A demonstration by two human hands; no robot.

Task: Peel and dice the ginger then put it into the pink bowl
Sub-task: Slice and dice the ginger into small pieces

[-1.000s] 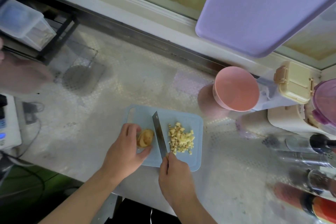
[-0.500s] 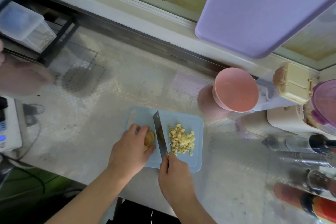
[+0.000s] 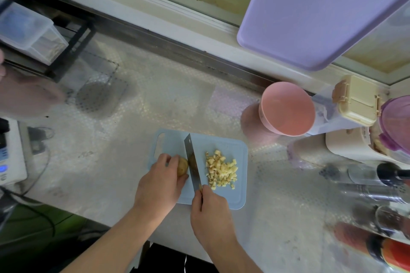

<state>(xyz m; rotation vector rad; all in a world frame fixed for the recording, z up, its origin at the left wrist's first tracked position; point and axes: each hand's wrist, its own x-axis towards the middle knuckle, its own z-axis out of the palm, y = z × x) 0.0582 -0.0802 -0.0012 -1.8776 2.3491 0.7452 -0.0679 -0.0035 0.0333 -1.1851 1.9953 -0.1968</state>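
Pale blue plastic makes up the small cutting board [image 3: 221, 146] lying on the speckled countertop [image 3: 155, 104], and both hands work over it. The left hand [image 3: 160, 180] curls its fingers and thumb round a remaining piece of ginger [image 3: 182, 166], pinning it to the board near the left side; only the right face of the piece shows past the fingertips. The right hand [image 3: 210, 214] is wrapped closed around the handle of a cleaver [image 3: 192, 162], the handle itself hidden inside the fist. The blade stands on edge and runs away from the person across the board, its flat side just beside the held ginger; whether the edge touches the board I cannot tell. To the right of the blade, apart from it, lies a loose heap of diced ginger [image 3: 220, 169] on the board. The pink bowl [image 3: 287, 108] sits beyond the board's far right corner, well apart from the heap, its inside showing only pink. Just right of the bowl stands a clear container with a cream lid [image 3: 355, 101], and a lilac board [image 3: 321, 11] hangs above.
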